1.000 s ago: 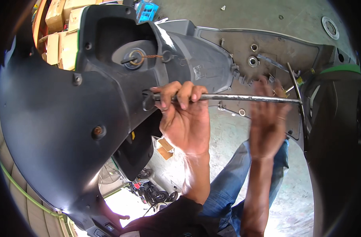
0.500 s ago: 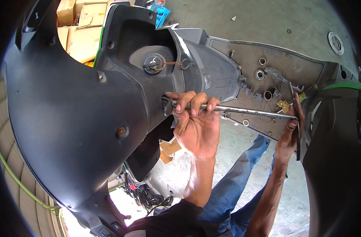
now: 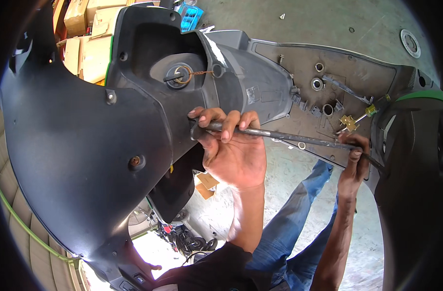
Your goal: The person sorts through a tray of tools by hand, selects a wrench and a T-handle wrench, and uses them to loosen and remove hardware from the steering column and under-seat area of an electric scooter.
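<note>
Ahead of me, on the left, is a scooter's dark front panel (image 3: pixel 76 160), with a key (image 3: pixel 173 76) on a rusty chain in its lock. A long metal rod (image 3: pixel 299 139) with a dark forked head (image 3: pixel 196 130) crosses in front. My left hand (image 3: pixel 236 162), palm up, has its fingers curled round the rod close to that head. Closed around the far right part of the rod is my right hand (image 3: pixel 355 165). Beyond it, a darker bar sticks out down to the right; its join with the rod is hidden by the fingers.
On the scooter's footboard (image 3: pixel 362 65) lie metal rings (image 3: pixel 317 79), a brass-coloured bracket (image 3: pixel 348 122), a yellow-handled screwdriver (image 3: pixel 378 105) and grey plastic pieces (image 3: pixel 347 88). A dark seat-side body (image 3: pixel 410 169) rises at right. Cardboard boxes (image 3: pixel 98 53) stand back left; a metal disc (image 3: pixel 410 43) lies on the floor.
The bar at the rod's right end has swung from upright to slanting down right. My right hand has changed its hold from the bar to the rod's end. My left hand has shifted slightly left.
</note>
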The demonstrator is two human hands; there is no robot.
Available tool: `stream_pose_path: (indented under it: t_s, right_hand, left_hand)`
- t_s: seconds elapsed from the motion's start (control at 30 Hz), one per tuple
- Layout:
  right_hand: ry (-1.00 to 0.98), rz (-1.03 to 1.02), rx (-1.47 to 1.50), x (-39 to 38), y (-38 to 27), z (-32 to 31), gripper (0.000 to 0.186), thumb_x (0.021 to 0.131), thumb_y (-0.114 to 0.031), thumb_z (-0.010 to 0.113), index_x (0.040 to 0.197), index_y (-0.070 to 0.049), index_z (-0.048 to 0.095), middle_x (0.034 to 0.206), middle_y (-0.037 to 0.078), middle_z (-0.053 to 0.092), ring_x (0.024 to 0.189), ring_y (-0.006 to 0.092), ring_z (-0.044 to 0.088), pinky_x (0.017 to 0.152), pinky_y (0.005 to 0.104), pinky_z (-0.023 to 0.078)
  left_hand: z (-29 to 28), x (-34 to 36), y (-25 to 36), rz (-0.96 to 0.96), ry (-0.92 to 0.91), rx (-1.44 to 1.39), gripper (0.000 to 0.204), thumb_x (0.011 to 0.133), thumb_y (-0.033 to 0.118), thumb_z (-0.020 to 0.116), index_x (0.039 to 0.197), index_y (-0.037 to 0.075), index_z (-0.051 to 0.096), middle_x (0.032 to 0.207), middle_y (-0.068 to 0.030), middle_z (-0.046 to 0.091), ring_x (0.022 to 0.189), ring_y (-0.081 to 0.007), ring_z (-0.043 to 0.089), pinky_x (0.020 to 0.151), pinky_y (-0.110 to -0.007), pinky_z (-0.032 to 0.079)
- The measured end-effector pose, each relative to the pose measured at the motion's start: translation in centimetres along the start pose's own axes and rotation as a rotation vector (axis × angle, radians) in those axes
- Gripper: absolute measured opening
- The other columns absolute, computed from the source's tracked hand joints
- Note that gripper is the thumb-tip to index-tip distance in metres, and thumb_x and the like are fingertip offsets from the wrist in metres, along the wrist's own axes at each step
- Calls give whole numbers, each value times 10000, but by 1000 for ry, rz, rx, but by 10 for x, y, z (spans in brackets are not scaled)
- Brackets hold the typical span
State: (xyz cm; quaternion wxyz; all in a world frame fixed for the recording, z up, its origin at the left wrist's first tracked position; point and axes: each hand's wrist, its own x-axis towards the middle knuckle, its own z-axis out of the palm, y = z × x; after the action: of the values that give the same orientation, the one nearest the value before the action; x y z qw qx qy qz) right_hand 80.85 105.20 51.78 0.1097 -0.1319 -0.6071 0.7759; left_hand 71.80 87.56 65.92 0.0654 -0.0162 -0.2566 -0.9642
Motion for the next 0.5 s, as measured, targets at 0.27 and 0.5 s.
stream_pose_path:
  t_s: [0.27,0.5]
  right_hand:
    - [137,535,36,35,-51,25,465,1067,-411,460,1358,-55,527,704,-42,501,586,37,444,493,208,307]
    - [-153,844,-197,54,-69,6,481,1044,-342,542,1447,-90,469,755,-4,624,557,34,493,439,227,361]
  left_hand:
    - [-3,3,-2,29,-6,69,320,948,205,649,1259,209,572,1226,135,648,883,-129,586,875,-355,322]
    - [2,2,-1,51,-42,235,284,961,215,629,1238,199,570,878,33,552,747,-132,461,789,-340,338]
